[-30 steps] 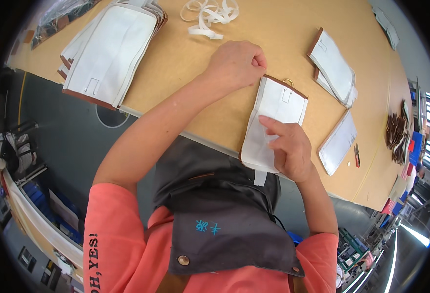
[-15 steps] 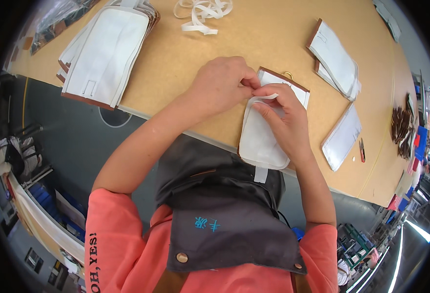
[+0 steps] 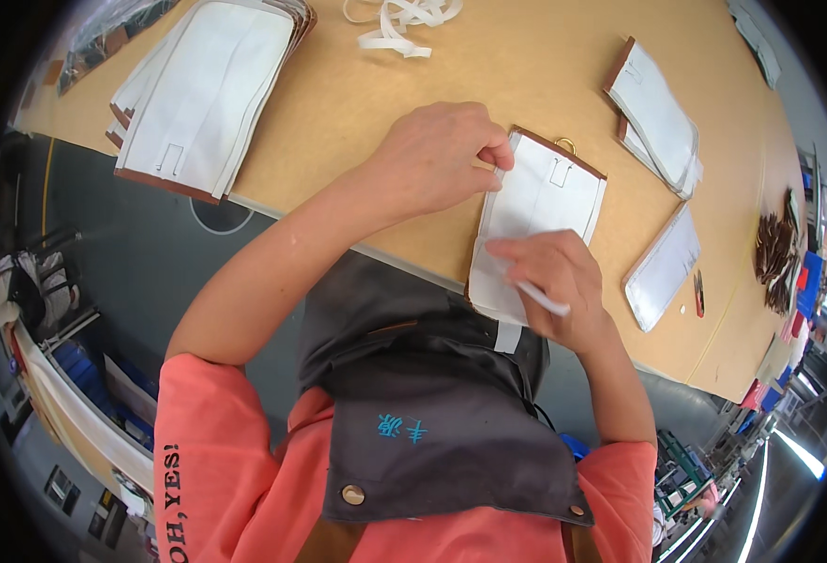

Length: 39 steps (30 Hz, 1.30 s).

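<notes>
A white rectangular panel [image 3: 535, 202] with brown edging lies in front of me at the table edge. A gold ring [image 3: 566, 145] sticks out from its far side, and a small rectangle is drawn near that end. My left hand [image 3: 446, 155] is closed at the panel's upper left edge, thumb and forefinger pinching it. Over the panel's lower part is my right hand [image 3: 559, 281], its fingers closed and slightly blurred. A narrow white strip [image 3: 546, 300] curls out beneath those fingers. A pale tab [image 3: 507, 338] hangs from the panel's near end.
A stack of similar white panels [image 3: 202, 94] lies at the left. Loose white strips [image 3: 399, 28] are heaped at the far middle. More panels [image 3: 657, 122] rest at the right, near small red-and-black snips [image 3: 698, 295]. Brown pieces [image 3: 774, 249] lie at the far right edge.
My right hand has moved down and toward me from the panel's upper part, carrying the white strip. The panel's upper face is now uncovered. My left hand stays near the upper left edge.
</notes>
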Tool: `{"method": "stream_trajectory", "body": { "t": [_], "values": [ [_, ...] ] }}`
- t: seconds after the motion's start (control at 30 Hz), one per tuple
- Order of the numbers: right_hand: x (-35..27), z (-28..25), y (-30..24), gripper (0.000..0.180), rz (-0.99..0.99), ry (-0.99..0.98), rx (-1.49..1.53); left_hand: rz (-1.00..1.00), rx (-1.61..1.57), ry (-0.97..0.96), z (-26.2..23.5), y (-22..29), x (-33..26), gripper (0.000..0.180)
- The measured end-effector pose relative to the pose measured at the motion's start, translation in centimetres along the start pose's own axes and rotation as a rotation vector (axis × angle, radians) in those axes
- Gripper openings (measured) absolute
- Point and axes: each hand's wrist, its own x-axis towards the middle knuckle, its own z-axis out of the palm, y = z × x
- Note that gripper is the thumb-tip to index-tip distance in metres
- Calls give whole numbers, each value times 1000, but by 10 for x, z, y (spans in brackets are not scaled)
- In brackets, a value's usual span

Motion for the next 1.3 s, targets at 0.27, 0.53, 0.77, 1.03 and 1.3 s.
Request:
{"method": "stream_trajectory", "body": {
  "t": [0.27,0.53,0.77,1.03,1.3],
  "values": [
    [8,1,-10,23,324,48,256,63,28,41,2,-3,-5,16],
    [12,14,-6,24,542,-1,220,198,-53,243,-2,4,-48,19],
    [12,17,-4,16,490,-3,129,525,200,72,15,10,-101,35],
    [13,24,-3,10,480,1,69,509,220,35,18,6,-102,36],
    [15,28,-3,10,498,-5,52,508,211,26,18,4,-100,36]
  ]
}}
